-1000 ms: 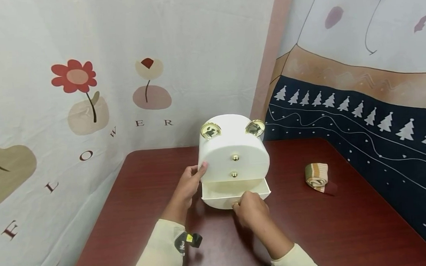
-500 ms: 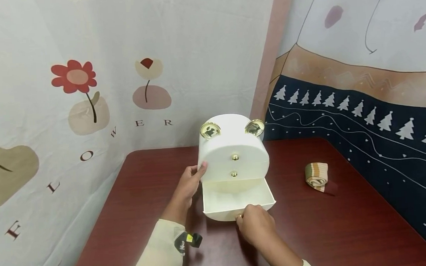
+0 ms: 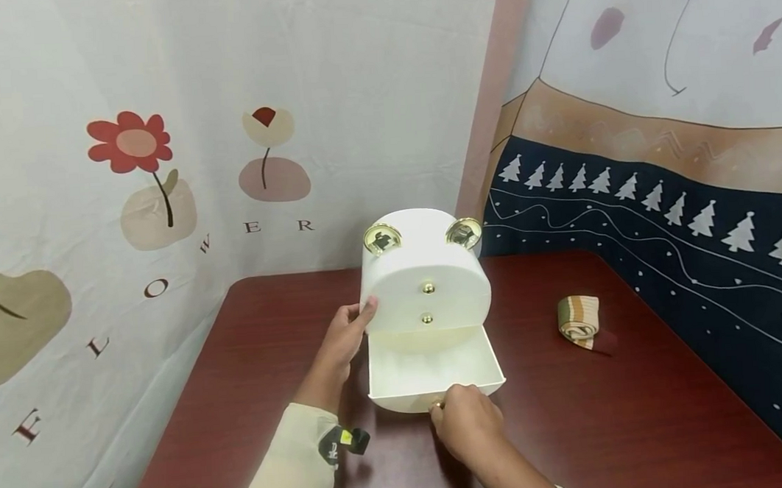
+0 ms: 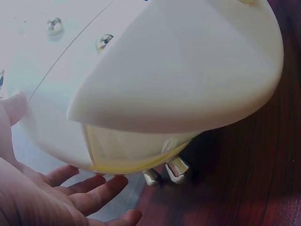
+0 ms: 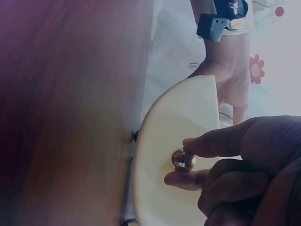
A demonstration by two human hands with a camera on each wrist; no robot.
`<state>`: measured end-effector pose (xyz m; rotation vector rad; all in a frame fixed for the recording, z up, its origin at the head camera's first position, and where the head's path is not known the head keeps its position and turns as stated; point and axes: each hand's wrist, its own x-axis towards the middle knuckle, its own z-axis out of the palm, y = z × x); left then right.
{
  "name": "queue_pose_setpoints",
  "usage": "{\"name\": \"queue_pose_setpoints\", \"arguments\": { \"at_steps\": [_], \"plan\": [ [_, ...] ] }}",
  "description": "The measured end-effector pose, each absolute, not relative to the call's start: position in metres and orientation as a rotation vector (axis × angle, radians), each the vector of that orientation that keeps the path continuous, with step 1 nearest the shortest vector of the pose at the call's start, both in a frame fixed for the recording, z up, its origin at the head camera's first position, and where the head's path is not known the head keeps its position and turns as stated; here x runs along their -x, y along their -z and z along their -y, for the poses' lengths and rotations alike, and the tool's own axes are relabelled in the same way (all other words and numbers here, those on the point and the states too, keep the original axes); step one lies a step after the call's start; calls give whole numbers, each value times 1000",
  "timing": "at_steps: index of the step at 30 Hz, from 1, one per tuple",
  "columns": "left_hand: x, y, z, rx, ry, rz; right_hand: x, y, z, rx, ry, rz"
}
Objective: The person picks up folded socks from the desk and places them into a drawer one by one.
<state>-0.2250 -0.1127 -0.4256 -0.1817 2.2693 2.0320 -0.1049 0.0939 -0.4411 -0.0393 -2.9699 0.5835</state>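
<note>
Head view: a white drawer box with a rounded top stands on the dark red worktop, near its far edge at 12 o'clock from the person. Two gold discs sit on its upper front corners, at 11 and 1 o'clock of the face. Two small gold knobs lie one above the other on the closed upper fronts. The bottom drawer is drawn out toward the person, its white interior showing.

Left hand: at 9 o'clock of the box, fingers straight and spread along the box's side, thumb on the front edge; grip flat against the wall, curled round nothing. The left wrist view shows the fingers lying under the box's curved flank, beside its small metal feet.

Right hand: at 6 o'clock of the drawer, its grip pinching the drawer knob between thumb and forefinger, as the right wrist view shows.

A rolled striped sock lies on the worktop at 3 o'clock of the box, well apart from it.
</note>
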Motion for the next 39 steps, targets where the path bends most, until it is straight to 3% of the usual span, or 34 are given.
{"name": "queue_pose_setpoints", "arguments": {
  "at_steps": [13, 22, 39],
  "plan": [
    [226, 425, 112, 183, -2029, -2266, 100, 407, -125, 37, -715, 2999],
    [225, 425, 113, 182, -2018, -2257, 117, 390, -166, 135, -786, 2949],
    [226, 425, 113, 174, -2024, -2250, 165, 412, -252, 241, -999, 2977]
  ]
}}
